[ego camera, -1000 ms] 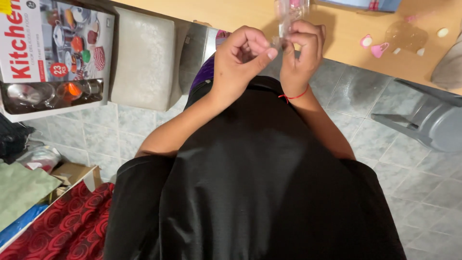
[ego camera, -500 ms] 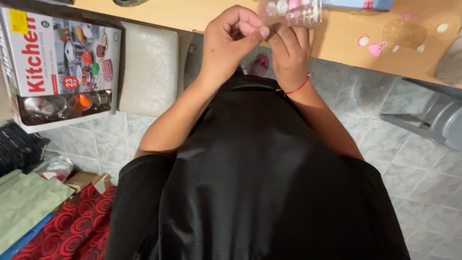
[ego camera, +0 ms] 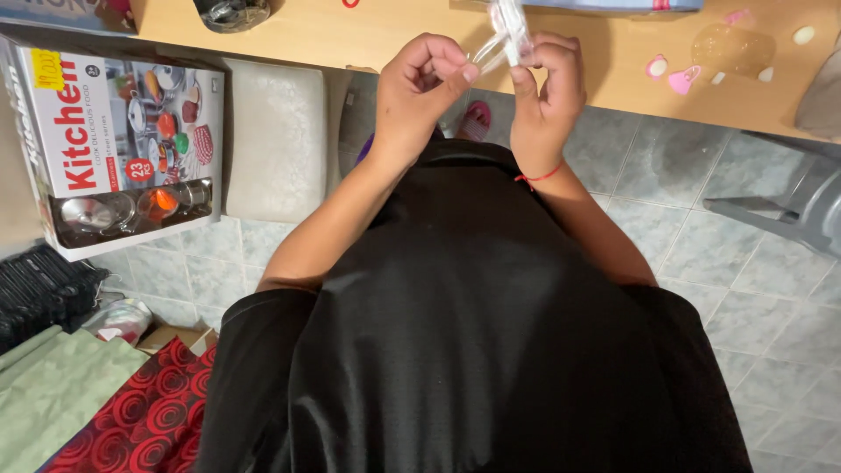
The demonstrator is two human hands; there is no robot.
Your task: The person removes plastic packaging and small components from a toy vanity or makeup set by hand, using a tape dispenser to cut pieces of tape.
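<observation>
My left hand (ego camera: 427, 88) and my right hand (ego camera: 545, 88) are raised together over the edge of a wooden table (ego camera: 385, 31). Both pinch a small clear plastic packet (ego camera: 506, 33) that holds tiny pale and pink pieces. The right hand grips its upper part between thumb and fingers; the left thumb and forefinger pull at its clear lower edge. A thin red string circles my right wrist. My black shirt fills the lower middle of the view.
Small pink and white pieces (ego camera: 673, 77) and a clear round lid (ego camera: 731, 45) lie on the table at right. A boxed toy kitchen set (ego camera: 123, 140) and a pale cushion (ego camera: 276, 140) stand at left. A grey plastic chair (ego camera: 788, 210) is at right. Red patterned cloth (ego camera: 131, 420) lies lower left.
The packet, flat and facing me before, is now turned edge-on and held lower between both hands. The left fingers have moved onto its clear edge.
</observation>
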